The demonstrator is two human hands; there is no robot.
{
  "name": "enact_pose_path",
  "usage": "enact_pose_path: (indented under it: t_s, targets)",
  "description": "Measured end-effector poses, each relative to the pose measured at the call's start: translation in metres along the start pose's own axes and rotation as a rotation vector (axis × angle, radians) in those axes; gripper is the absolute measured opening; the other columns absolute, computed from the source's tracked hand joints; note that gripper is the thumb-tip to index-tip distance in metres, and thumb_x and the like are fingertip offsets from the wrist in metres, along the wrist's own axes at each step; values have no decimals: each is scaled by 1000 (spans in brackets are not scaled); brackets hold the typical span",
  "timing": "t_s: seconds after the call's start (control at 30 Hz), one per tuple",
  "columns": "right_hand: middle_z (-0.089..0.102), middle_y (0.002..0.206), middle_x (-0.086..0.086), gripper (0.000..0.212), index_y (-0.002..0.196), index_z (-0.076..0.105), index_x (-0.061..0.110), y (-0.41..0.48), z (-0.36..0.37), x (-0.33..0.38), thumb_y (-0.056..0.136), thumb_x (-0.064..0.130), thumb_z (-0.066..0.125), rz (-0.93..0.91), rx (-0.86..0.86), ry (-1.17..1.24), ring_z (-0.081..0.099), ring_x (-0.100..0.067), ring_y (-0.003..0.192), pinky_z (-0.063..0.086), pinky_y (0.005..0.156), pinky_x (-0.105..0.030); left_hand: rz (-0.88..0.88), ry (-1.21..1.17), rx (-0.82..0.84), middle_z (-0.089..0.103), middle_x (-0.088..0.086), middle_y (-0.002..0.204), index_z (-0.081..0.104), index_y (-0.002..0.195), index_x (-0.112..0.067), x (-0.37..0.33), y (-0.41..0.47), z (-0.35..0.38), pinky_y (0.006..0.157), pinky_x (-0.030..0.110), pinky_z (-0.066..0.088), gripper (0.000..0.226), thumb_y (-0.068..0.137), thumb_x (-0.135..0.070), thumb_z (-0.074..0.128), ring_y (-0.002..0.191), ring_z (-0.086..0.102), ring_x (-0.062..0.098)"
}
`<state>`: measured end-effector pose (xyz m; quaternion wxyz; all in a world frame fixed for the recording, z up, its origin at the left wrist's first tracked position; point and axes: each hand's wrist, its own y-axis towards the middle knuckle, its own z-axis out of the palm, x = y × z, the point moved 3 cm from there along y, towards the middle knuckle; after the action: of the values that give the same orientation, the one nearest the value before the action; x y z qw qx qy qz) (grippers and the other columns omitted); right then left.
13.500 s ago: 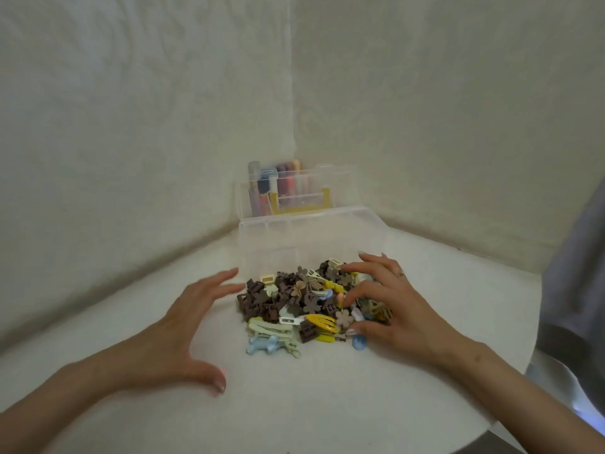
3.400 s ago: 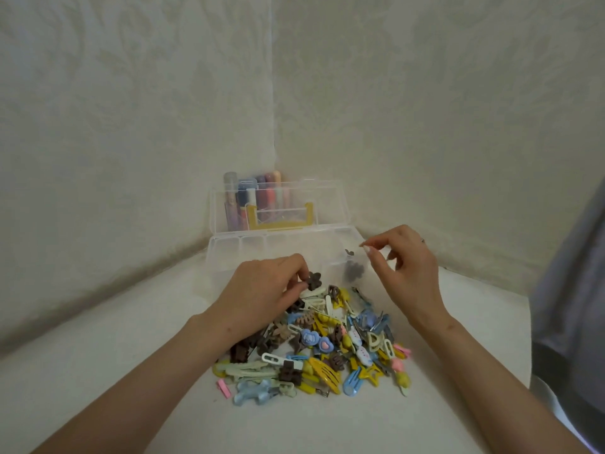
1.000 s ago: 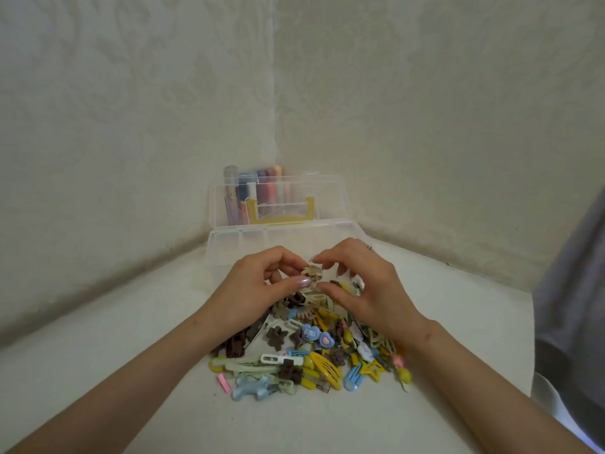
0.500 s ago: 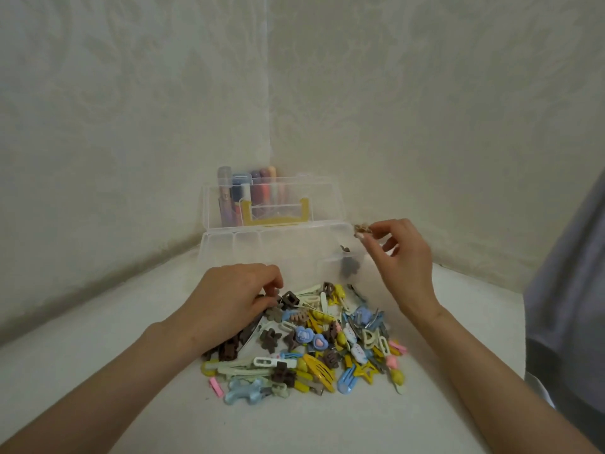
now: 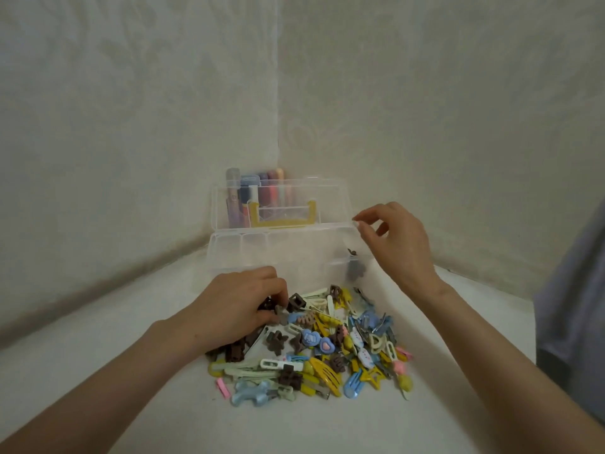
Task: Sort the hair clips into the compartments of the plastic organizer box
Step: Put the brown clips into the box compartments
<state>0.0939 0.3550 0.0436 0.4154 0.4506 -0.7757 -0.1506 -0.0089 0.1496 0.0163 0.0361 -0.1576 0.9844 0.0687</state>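
A heap of hair clips in brown, yellow, blue, cream and pink lies on the white surface in front of the clear plastic organizer box. My left hand rests on the heap's left side, its fingers curled down and pinching a brown hair clip. My right hand hovers over the box's right end, thumb and forefinger slightly apart with nothing between them. A few brown clips lie in the rightmost compartment. The other compartments look bare.
The box's lid stands open behind it, with a yellow handle. Several coloured tubes stand behind the lid in the wall corner. A grey-clad person is at the right edge. The surface's edge runs near the lower right.
My right hand has let go of the small brown clip it held over the box's right end. My left hand has stayed on the heap and closed on another brown clip.
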Motion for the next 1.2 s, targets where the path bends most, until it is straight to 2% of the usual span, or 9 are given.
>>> enact_pose_path:
  t_s: [0.13, 0.2, 0.3, 0.43, 0.57, 0.77, 1.0, 1.1, 1.2]
  targets:
    - [61, 87, 9, 9, 88, 68, 23, -28, 2, 14, 87, 17, 60, -111, -31, 158, 53, -3, 69, 43, 65, -19, 3, -16, -54, 55, -17, 108, 55, 107, -35, 2, 0, 1, 76, 21, 41, 19, 89, -38, 54, 97, 51, -1]
    - [61, 85, 12, 9, 88, 68, 23, -38, 6, 16, 87, 17, 60, -154, -7, 184, 53, -3, 68, 40, 62, -15, 6, -51, -78, 57, -17, 104, 55, 104, -34, 2, -1, 1, 72, 18, 39, 16, 88, -36, 55, 84, 50, -7]
    - [62, 82, 16, 12, 88, 68, 24, -45, 9, 17, 85, 25, 56, -190, 33, 155, 50, 1, 62, 38, 59, -16, 0, -170, -134, 56, -19, 94, 56, 95, -34, -1, 0, -2, 63, 12, 34, 10, 86, -34, 60, 73, 47, -12]
    - [63, 76, 16, 22, 85, 67, 29, -49, 9, 26, 84, 43, 50, -257, 118, 171, 50, -3, 61, 43, 60, -23, -46, -413, -247, 61, -21, 88, 57, 85, -34, -3, 0, -9, 63, 21, 45, 12, 81, -28, 66, 71, 55, 8]
    - [60, 75, 19, 31, 88, 66, 35, -54, 13, 37, 77, 60, 53, -282, 281, 287, 52, -8, 68, 40, 62, -20, -67, -654, -281, 64, -17, 86, 58, 85, -29, -5, 0, -12, 54, 11, 40, 13, 81, -21, 68, 60, 54, 5]
    - [62, 81, 17, 30, 88, 61, 39, -57, 17, 38, 71, 64, 57, -250, 315, 355, 51, -10, 68, 37, 61, -18, -38, -837, -281, 66, -9, 85, 60, 87, -23, -8, 1, -13, 59, 20, 46, 9, 81, -21, 67, 59, 52, 6]
    - [61, 81, 16, 16, 80, 59, 32, -56, 13, 36, 74, 46, 65, -179, 334, 380, 48, -7, 68, 38, 63, -22, -81, -769, -310, 68, -7, 85, 60, 85, -27, -4, 1, -14, 58, 15, 44, 9, 80, -24, 68, 58, 53, 4]
    - [62, 78, 14, 8, 80, 61, 30, -44, 5, 19, 80, 33, 68, -59, 197, 398, 45, -3, 62, 36, 59, -21, -112, -664, -287, 67, -9, 82, 61, 85, -28, 4, -2, -14, 56, 10, 41, 8, 81, -25, 67, 58, 54, 4]
    - [62, 79, 13, 6, 82, 61, 29, -33, 0, -3, 81, 31, 67, 34, 30, 325, 43, -3, 59, 37, 58, -23, -128, -505, -210, 65, -18, 82, 58, 83, -36, 15, -9, -12, 57, 14, 40, 10, 81, -29, 66, 64, 55, 6]
